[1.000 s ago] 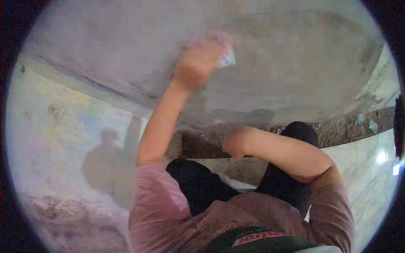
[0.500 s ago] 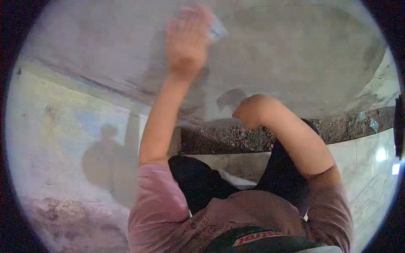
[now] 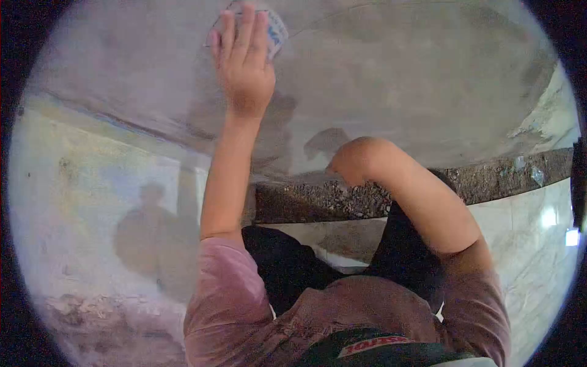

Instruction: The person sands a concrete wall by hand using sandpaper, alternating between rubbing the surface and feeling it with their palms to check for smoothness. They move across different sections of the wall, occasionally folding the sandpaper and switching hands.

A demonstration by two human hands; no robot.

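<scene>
My left hand lies flat with its fingers spread over a pale sheet with blue print, which looks like the printed back of sandpaper. It presses the sheet against the grey plastered wall. Lower down, close to the wall's foot, my right hand is bent at the wrist with the fingers curled under. Whatever those fingers hold, if anything, is hidden behind the hand. A dark patch shows on the wall beside it.
A strip of gravel and dirt runs along the wall's base, with pale tiled floor on the near side. To the left, a side wall has stained, peeling paint. My dark-trousered legs are bent in front of me.
My left hand has slid left across the wall with the printed sheet, and its fingers now show spread. My right hand has hardly moved.
</scene>
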